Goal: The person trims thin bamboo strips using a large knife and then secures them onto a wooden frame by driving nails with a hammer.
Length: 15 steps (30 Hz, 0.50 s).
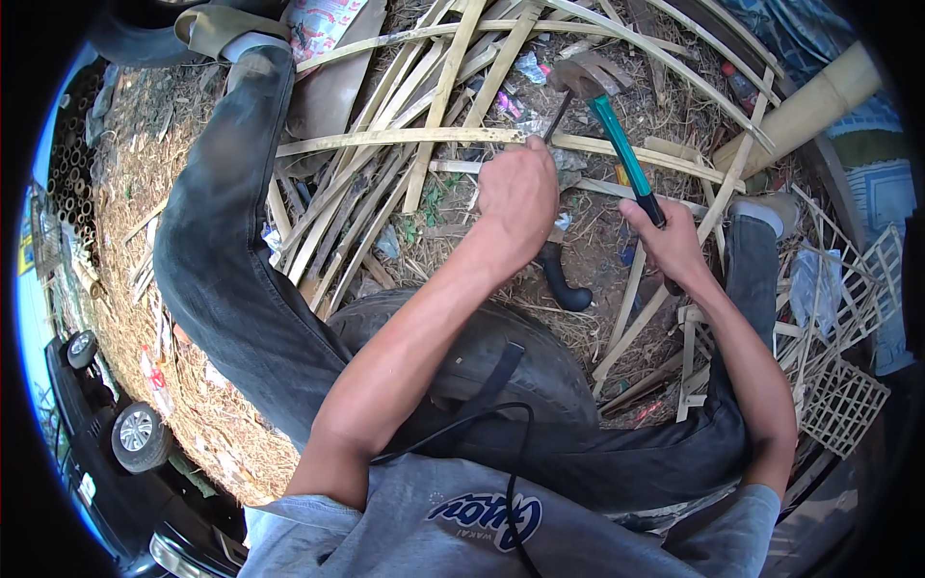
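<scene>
My right hand (667, 241) is closed round the lower grip of a hammer (614, 138) with a teal and black handle. Its metal head is beside the top of a thin dark metal rod (559, 118); whether they touch I cannot tell. My left hand (518, 193) makes a fist at the rod's lower end, thumb uppermost. A pale bamboo strip (414, 139) runs crosswise just beyond that fist and shows again on its right side. Below the left hand lies a black curved handle (561, 279), its other end hidden.
Many loose bamboo strips (337, 207) overlap on the straw-strewn ground ahead. A tire (540, 356) sits between my legs. At right are a thick bamboo pole (809, 108) and woven lattice pieces (843, 409). A parked dark vehicle (106, 482) stands at far left.
</scene>
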Tool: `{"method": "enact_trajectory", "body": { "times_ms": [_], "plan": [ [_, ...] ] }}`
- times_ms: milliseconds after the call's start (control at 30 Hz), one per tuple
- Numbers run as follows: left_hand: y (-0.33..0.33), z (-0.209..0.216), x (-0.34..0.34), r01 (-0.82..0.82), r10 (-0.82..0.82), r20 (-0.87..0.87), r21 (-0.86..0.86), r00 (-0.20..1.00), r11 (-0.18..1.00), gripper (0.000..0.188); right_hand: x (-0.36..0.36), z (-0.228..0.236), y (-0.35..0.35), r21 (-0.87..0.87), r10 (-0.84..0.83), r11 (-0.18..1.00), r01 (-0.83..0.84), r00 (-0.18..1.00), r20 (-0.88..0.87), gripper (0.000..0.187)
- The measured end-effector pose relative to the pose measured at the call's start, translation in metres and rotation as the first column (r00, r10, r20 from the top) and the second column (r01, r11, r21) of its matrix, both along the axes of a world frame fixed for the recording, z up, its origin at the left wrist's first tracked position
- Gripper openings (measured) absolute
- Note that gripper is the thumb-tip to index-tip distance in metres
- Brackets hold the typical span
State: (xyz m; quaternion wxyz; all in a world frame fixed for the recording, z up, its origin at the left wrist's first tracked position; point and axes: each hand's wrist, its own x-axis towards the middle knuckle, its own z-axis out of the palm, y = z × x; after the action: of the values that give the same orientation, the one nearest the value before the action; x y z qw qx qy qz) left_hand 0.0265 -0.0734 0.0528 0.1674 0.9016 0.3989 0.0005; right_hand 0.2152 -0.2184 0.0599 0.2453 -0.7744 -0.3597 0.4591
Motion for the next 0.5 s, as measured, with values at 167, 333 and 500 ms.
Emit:
{"method": "enact_trajectory", "body": {
  "times_ms": [167, 333, 500],
  "plan": [
    [0.002, -0.002, -0.007, -0.056, 0.055, -0.016, -0.062, 0.998, 0.997, 0.028, 0.003, -0.008, 0.031, 0.448, -0.234, 0.894, -0.012, 0.840, 0.489, 0.045],
    [0.009, -0.002, -0.009, -0.115, 0.123, 0.036, -0.178, 0.992, 0.977, 0.028, 0.039, -0.027, 0.057, 0.225, -0.106, 0.974, 0.010, 0.902, 0.418, 0.038],
    [0.023, -0.002, -0.020, 0.033, -0.032, 0.021, -0.080, 0.999, 0.996, 0.029, 0.029, -0.026, 0.051, 0.029, 0.027, 0.999, -0.041, 0.930, 0.368, 0.036]
  ]
}}
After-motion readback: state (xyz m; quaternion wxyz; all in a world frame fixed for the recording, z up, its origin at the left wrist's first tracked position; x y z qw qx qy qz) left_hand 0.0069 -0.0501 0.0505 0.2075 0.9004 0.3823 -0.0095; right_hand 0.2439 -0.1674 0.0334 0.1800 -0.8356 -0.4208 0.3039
